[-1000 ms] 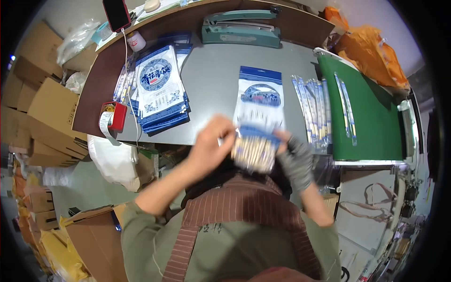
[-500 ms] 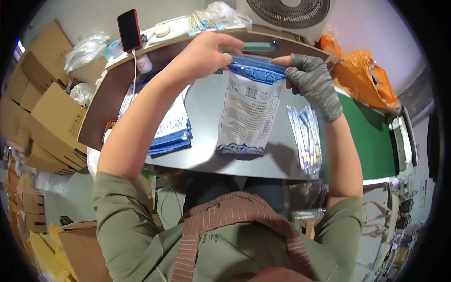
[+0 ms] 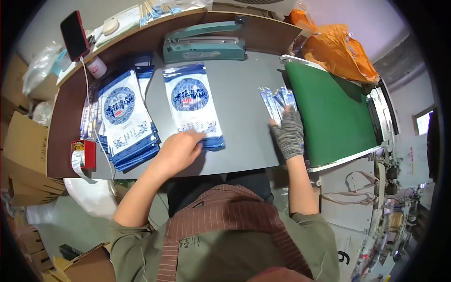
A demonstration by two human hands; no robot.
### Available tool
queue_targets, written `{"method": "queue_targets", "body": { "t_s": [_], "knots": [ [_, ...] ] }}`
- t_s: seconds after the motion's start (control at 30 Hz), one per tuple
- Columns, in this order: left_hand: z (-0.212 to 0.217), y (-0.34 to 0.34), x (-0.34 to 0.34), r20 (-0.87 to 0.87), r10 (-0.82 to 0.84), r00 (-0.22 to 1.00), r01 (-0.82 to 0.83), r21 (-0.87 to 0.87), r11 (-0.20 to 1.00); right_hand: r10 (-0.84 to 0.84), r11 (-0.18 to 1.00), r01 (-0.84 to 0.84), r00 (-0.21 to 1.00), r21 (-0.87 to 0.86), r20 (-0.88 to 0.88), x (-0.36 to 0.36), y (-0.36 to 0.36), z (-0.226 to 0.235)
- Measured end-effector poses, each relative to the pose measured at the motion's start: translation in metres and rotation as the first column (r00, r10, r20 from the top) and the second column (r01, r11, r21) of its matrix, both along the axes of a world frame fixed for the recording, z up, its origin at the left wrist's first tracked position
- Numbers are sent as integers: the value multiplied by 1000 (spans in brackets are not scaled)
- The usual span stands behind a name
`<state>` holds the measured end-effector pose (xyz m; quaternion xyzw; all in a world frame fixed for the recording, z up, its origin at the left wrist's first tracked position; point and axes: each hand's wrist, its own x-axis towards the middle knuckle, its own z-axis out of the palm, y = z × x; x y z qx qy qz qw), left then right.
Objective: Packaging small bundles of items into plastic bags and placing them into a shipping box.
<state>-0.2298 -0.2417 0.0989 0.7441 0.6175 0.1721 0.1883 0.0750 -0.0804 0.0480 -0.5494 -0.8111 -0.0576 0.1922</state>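
Across the grey table [image 3: 242, 124], I note a green flat-topped unit [image 3: 324, 113] at the right and a teal lever device [image 3: 204, 49] at the rear. At the left lies an uneven stack of bags [image 3: 121, 110]. Beside it, one blue-and-white bag [image 3: 190, 96] lies flat, the left hand [image 3: 180, 149] at its lower edge, fingers bent. Near the green unit, the gloved right hand [image 3: 289, 134] lies over slim clear packets [image 3: 271, 99], thumb apart from the fingers. Risk, in my judgement: a hasty sweep could scatter the loose packets; a drag could crease the bag. Concealed: the packets' lower parts and the left fingertips. Whether either hand grips, I cannot tell.
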Motion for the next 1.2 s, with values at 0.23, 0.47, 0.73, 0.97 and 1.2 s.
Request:
{"method": "queue_targets", "body": {
  "t_s": [0.23,0.47,0.73,0.97,1.2],
  "knots": [
    [-66,101,95,544,87,834,-164,96,982,-24,983,9,997,-185,-79,-18,-2,-6],
    [-80,159,136,550,372,748,-462,29,886,-440,855,329,869,-401,-227,25,38,-21],
    [-66,133,75,798,501,334,-420,-350,837,-167,894,-166,739,-416,-653,2,49,-52],
    [-40,176,115,810,572,129,-258,-530,808,-462,668,-416,419,-617,-782,-87,37,-39],
    [7,138,120,693,109,713,-342,207,917,-424,520,-792,88,-321,-902,-90,32,45]
  ]
}}
